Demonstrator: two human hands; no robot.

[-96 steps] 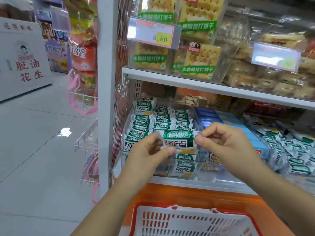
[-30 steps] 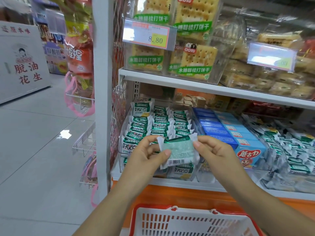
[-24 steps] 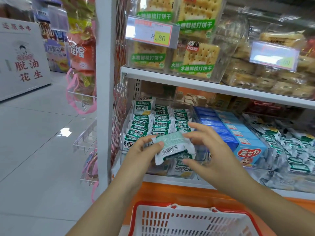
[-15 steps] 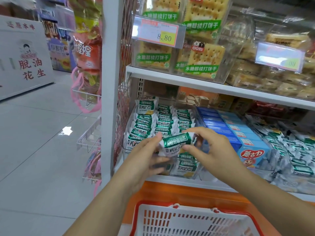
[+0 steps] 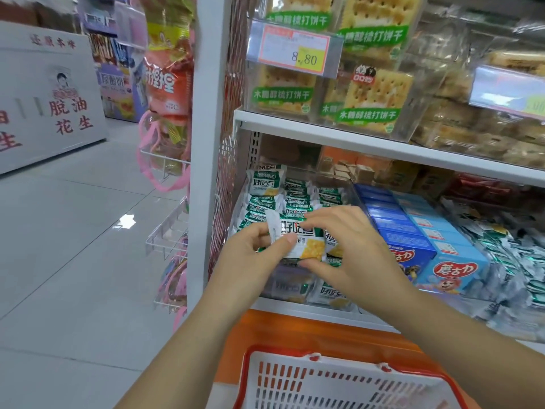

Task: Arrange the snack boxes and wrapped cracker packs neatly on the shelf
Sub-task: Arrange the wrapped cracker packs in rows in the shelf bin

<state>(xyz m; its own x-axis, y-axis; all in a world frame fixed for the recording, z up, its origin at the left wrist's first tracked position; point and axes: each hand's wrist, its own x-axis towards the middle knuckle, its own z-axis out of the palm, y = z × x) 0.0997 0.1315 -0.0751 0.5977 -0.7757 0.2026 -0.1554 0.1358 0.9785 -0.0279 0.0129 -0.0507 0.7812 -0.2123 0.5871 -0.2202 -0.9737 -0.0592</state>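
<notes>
A wrapped cracker pack (image 5: 300,242), green and white with a yellow cracker picture, is held printed face toward the camera, long axis left to right. Its crimped left end is pinched by the left hand (image 5: 253,256), its right part by the right hand (image 5: 352,249), above rows of like packs (image 5: 264,203) on the lower shelf (image 5: 295,309), left of the blue boxes (image 5: 413,231).

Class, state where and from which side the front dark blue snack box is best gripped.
Probably by its top front edge, from the aisle and above: the front dark blue box has a light blue box tight beside it and others behind.
</notes>
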